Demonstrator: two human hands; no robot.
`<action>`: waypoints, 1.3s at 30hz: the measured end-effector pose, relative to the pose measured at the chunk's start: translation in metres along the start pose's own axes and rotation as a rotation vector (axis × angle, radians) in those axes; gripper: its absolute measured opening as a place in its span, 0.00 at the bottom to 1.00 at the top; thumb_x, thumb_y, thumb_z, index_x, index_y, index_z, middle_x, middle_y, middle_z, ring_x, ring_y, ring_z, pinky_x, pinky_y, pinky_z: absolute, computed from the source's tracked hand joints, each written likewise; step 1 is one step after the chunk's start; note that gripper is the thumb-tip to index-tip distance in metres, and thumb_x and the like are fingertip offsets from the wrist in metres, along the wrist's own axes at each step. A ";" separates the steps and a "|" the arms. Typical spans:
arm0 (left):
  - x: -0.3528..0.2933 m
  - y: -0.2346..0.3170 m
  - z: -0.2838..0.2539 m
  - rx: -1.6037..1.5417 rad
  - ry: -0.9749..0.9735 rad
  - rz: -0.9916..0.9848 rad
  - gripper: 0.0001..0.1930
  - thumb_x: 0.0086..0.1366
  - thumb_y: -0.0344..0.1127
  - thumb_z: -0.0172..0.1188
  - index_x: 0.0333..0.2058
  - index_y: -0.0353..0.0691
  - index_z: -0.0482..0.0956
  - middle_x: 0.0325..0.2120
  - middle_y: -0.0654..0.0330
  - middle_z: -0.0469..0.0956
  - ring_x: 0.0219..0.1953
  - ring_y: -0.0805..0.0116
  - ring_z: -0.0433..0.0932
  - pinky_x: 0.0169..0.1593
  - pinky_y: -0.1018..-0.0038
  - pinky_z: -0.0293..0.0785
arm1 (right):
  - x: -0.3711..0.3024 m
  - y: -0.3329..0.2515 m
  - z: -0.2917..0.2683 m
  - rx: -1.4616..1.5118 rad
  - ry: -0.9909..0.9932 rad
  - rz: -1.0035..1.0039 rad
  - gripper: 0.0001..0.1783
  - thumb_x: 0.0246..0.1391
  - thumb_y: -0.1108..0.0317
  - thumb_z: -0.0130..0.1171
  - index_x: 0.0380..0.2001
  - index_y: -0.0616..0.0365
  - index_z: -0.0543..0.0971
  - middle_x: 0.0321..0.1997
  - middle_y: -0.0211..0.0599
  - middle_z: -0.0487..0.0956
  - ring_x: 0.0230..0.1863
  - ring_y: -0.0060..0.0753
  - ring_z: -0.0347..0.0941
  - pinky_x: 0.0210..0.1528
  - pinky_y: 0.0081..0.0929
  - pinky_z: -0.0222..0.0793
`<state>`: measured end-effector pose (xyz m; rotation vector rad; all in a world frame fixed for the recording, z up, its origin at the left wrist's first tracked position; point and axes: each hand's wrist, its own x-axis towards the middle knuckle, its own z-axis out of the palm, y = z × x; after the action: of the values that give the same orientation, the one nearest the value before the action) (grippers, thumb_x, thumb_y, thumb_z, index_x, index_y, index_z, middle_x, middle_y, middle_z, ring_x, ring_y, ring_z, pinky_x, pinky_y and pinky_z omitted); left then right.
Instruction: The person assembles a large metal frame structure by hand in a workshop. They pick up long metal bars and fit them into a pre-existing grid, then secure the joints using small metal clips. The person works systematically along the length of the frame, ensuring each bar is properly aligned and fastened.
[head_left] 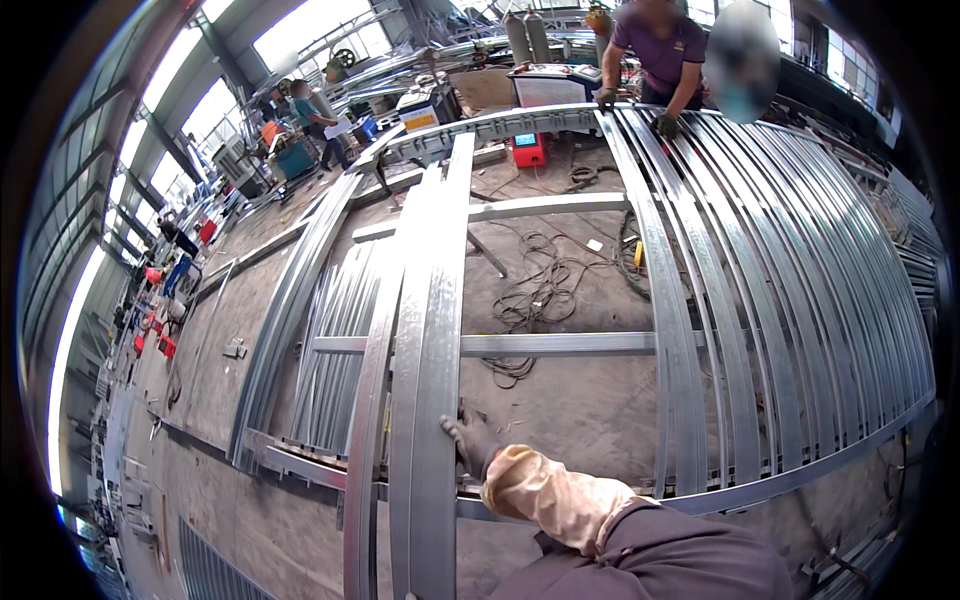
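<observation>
My right hand, in a grey work glove, is closed on the right edge of a long, wide galvanized steel beam. The beam runs away from me across the frame, and my fingertips lie over its edge. Close along its left side is a narrower steel beam. Of my left hand, at most a dark glove tip shows at the lower edge, against the wide beam's near end; its fingers are hidden. Several more steel strips lie side by side on the right part of the frame.
A co-worker in a purple shirt and gloves leans over the strips' far ends. Crossbars span the frame above loose cables on the floor. A red machine stands at the far side. Stacked steel profiles lie left.
</observation>
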<state>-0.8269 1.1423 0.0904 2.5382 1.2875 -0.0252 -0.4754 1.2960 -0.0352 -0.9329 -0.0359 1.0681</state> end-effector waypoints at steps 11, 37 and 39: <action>0.095 0.114 0.020 -0.146 -0.169 0.145 0.66 0.44 0.49 0.85 0.76 0.33 0.52 0.70 0.37 0.64 0.70 0.37 0.65 0.72 0.53 0.64 | 0.172 -0.169 -0.156 -0.235 0.403 -0.494 0.15 0.65 0.65 0.66 0.46 0.66 0.81 0.33 0.37 0.82 0.34 0.26 0.73 0.38 0.32 0.71; 0.175 0.283 0.146 -0.298 -0.326 0.139 0.68 0.50 0.61 0.80 0.75 0.28 0.46 0.62 0.33 0.63 0.63 0.36 0.69 0.65 0.55 0.72 | 0.223 -0.289 -0.324 -0.770 0.479 -0.229 0.28 0.68 0.50 0.61 0.60 0.61 0.81 0.54 0.56 0.85 0.56 0.57 0.82 0.60 0.45 0.72; 0.177 0.285 0.159 -0.320 -0.323 0.231 0.70 0.49 0.62 0.80 0.75 0.28 0.44 0.62 0.32 0.62 0.63 0.35 0.69 0.65 0.55 0.72 | 0.227 -0.304 -0.347 -0.853 0.507 -0.152 0.33 0.69 0.44 0.58 0.58 0.67 0.81 0.56 0.61 0.84 0.61 0.60 0.79 0.64 0.46 0.70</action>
<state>-0.4770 1.0808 -0.0158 2.2742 0.8011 -0.1598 0.0189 1.2017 -0.1419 -1.9187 -0.1473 0.6295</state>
